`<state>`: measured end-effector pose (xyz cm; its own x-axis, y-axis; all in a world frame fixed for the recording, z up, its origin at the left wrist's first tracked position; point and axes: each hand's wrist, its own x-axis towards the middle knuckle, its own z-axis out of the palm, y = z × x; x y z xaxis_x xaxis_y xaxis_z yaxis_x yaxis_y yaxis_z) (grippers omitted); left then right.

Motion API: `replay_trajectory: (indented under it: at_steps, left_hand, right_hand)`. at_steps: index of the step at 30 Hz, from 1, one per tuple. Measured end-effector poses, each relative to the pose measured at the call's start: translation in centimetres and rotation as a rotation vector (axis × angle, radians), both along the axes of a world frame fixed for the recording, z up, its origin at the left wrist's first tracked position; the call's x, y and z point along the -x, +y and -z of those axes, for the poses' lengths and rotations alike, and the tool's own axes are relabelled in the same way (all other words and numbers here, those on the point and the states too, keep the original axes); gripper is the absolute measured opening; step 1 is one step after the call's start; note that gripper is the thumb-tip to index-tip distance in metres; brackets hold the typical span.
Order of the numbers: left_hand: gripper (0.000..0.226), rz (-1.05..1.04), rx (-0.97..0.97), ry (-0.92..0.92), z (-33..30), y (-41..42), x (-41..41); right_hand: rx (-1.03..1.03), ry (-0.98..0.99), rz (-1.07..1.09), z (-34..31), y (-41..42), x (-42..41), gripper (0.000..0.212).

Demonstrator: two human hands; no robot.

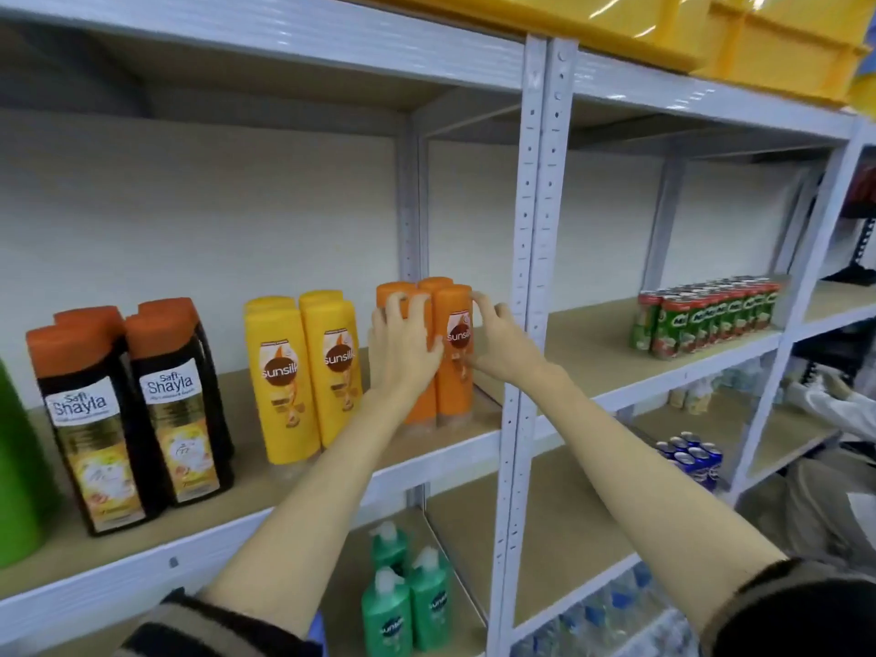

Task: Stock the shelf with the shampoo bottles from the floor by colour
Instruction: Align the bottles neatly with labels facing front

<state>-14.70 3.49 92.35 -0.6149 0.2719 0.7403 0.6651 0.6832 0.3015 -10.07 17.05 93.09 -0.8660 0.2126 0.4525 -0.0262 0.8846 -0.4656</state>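
Both hands are at the cluster of orange Sunsilk shampoo bottles [452, 353], which stands at the right end of the middle shelf board [332, 471], just beside the white perforated upright [521, 324]. The left hand [403, 348] lies flat with spread fingers against the front-left bottles of the cluster, and the right hand [497, 343] is curled around the right side of the front bottle, the fingers loose and apart, so I judge that the hands press the group together rather than pinch any single bottle. The bottles are tall and narrow and stand on their caps (the small end is down), so the first risk is that an uneven push from one side tips a bottle and it knocks the others over. The cluster is also near the front edge of the board; a push toward the person could send one off the shelf, onto the green Sunsilk pump bottles [403, 604] below. A push to the left could bring the orange group against the yellow Sunsilk bottles [308, 377], which stand just beside it, and blur the colour order. The black Safi Shayla bottles [132, 419] are well apart and seem safe.
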Motion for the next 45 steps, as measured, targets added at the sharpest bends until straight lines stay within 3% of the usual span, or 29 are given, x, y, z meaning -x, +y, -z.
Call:
replay_trajectory:
  at_steps: [9, 18, 40, 45]
  left_hand:
    - [0.072, -0.131, -0.071, -0.044, 2.7, 1.3, 2.1]
    - [0.107, 0.038, -0.236, -0.281, 4.9, 1.9, 1.8]
    - [0.100, 0.063, -0.337, -0.262, 5.8, 2.2, 3.3]
    - [0.115, 0.158, -0.425, -0.375, 6.8, 2.0, 3.7]
  right_hand:
    - [0.113, 0.097, -0.129, 2.3, 1.6, 3.8, 0.109]
    - [0.194, 0.125, -0.193, 4.6, 2.1, 5.1, 0.120]
    - [0.192, 0.213, -0.167, 5.8, 1.9, 6.6, 0.116]
    - [0.414, 0.164, -0.232, 6.5, 2.0, 7.1, 0.122]
